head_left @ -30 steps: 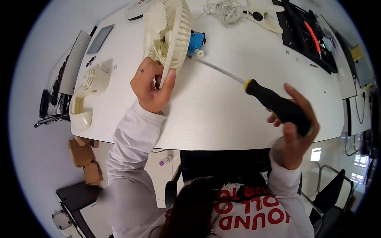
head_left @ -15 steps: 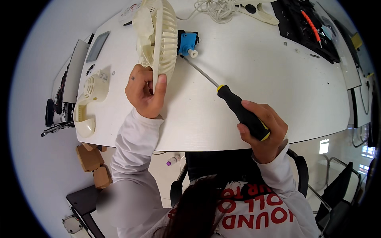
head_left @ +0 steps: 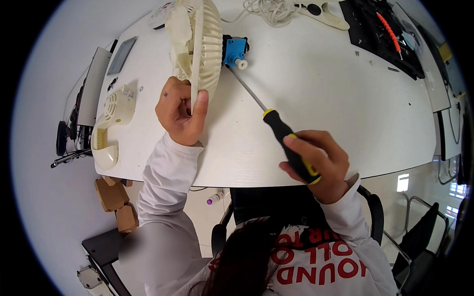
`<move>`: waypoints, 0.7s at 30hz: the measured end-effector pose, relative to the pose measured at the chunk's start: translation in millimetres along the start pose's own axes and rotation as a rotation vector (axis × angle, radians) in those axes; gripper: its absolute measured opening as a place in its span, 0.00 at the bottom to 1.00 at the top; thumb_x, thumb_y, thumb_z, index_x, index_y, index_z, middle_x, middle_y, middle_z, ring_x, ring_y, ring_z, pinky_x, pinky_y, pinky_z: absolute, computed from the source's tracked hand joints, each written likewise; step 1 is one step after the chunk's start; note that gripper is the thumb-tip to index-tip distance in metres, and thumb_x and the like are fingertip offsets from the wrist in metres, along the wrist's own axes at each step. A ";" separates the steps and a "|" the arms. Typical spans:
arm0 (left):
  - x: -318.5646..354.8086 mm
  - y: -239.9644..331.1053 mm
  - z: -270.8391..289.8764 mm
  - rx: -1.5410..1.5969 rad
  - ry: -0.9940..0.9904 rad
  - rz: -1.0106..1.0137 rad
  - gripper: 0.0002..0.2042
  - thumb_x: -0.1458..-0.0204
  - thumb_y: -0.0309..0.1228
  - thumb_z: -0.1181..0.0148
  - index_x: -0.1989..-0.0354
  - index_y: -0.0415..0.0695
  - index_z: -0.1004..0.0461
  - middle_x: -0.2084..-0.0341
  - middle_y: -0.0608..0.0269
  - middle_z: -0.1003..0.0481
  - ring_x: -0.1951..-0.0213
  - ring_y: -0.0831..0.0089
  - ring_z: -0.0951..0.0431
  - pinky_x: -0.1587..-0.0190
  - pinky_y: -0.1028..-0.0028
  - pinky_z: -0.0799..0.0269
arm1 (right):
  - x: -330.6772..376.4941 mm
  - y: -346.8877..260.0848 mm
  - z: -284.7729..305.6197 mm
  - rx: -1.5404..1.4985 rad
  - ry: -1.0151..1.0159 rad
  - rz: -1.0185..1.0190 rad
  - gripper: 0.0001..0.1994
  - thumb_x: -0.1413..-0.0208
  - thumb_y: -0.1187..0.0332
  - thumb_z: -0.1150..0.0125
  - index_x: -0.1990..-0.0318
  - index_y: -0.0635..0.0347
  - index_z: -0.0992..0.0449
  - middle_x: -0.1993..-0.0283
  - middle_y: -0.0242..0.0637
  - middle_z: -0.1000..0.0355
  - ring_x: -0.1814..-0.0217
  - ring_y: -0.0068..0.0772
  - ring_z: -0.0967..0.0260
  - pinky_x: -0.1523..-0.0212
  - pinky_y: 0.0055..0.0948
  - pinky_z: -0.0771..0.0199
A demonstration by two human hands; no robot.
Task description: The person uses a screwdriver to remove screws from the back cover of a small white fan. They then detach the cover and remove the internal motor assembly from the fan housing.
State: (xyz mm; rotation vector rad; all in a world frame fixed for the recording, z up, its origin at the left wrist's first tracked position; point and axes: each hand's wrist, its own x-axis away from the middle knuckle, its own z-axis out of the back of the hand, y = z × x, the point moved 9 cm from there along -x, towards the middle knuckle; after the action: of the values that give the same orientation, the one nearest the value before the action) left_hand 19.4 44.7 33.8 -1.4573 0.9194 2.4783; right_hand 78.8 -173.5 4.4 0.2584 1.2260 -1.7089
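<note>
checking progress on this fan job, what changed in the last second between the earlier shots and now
The right hand drew in toward the body and brought the screwdriver along, so its tip now sits at the blue motor block behind the cream fan grille. Unchanged: the left hand keeps gripping the grille upright on the white table, and the loose fan housing lies at the left.
</note>
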 end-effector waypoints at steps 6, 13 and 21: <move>0.8 2.1 0.7 -0.015 0.001 -0.015 0.08 0.57 0.23 0.40 0.80 0.40 0.34 0.83 0.66 0.38 0.82 0.80 0.45 0.81 0.80 0.52 | 2.7 0.6 5.3 -0.062 0.148 0.052 0.23 0.63 0.67 0.28 0.55 0.55 0.28 0.74 0.35 0.30 0.80 0.31 0.31 0.80 0.20 0.31; 1.1 -0.2 0.9 -0.017 0.000 0.000 0.07 0.58 0.24 0.39 0.80 0.39 0.33 0.83 0.64 0.37 0.84 0.80 0.46 0.82 0.80 0.52 | 8.1 9.2 -12.6 -0.093 -0.121 -0.054 0.24 0.62 0.75 0.33 0.53 0.46 0.26 0.70 0.37 0.32 0.76 0.29 0.32 0.81 0.22 0.34; -0.2 -0.9 1.7 -0.009 0.001 0.006 0.07 0.58 0.24 0.39 0.80 0.39 0.33 0.83 0.64 0.37 0.84 0.80 0.46 0.82 0.80 0.53 | 7.6 3.8 -31.2 -0.139 -0.397 -0.113 0.18 0.59 0.69 0.34 0.57 0.45 0.28 0.69 0.36 0.39 0.75 0.32 0.35 0.77 0.26 0.34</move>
State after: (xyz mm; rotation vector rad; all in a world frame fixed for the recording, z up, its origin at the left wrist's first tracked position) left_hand 18.6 46.4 34.2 -1.4610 0.9159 2.4894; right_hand 67.2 -152.5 -17.5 -0.2291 1.0694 -1.6612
